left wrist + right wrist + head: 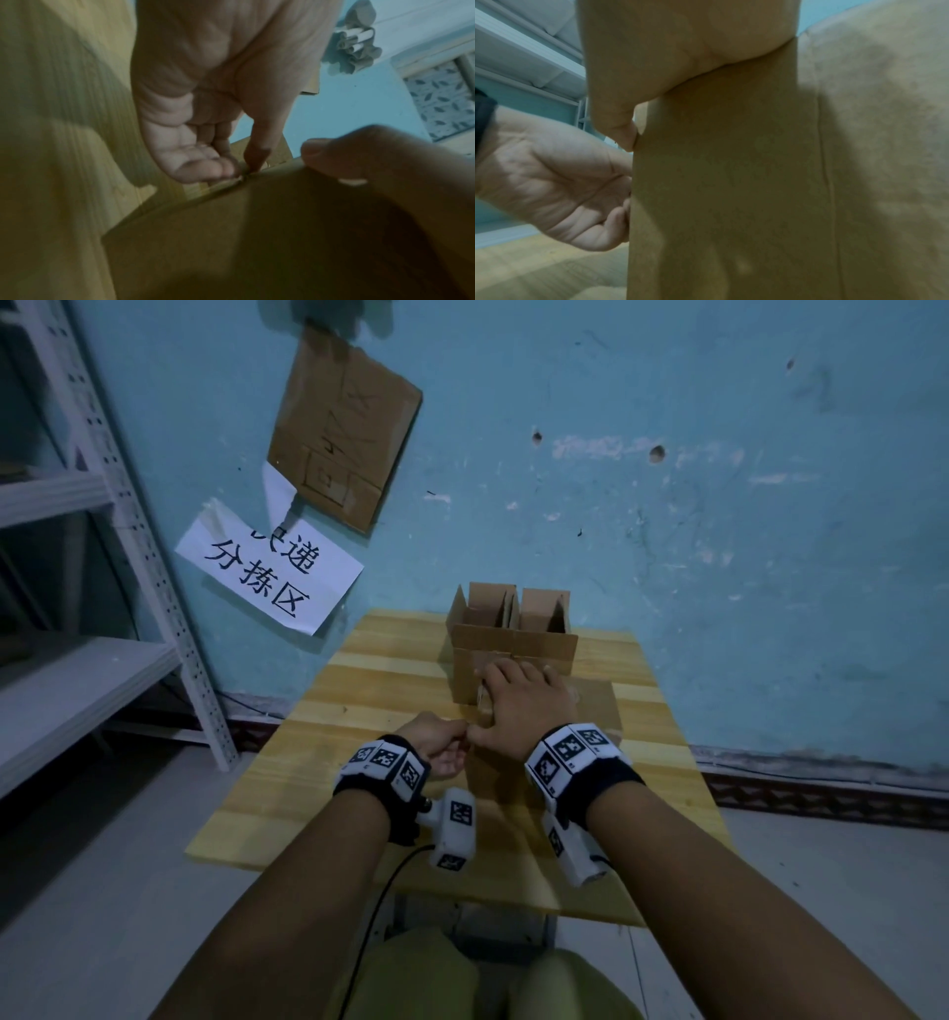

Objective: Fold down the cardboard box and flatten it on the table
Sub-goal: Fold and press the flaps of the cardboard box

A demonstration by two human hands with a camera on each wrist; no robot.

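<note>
A brown cardboard box point(513, 644) stands at the far middle of the wooden table point(359, 762), its top flaps upright. A flat cardboard panel point(731, 182) reaches from it toward me. My right hand point(524, 701) lies on that panel with fingers spread and straight, palm pressing down, and its thumb point(334, 154) rests on the panel's edge. My left hand point(441, 742) is at the panel's near left corner. Its curled fingertips point(231, 170) pinch the cardboard edge. In the right wrist view the left hand point(564, 192) has its fingers tucked behind that edge.
A white metal shelf rack point(77, 660) stands left of the table. On the blue wall behind hang a paper sign point(267, 572) and a cardboard sheet point(344, 428). The box stands close to the wall. Bare tabletop lies to the left and near me.
</note>
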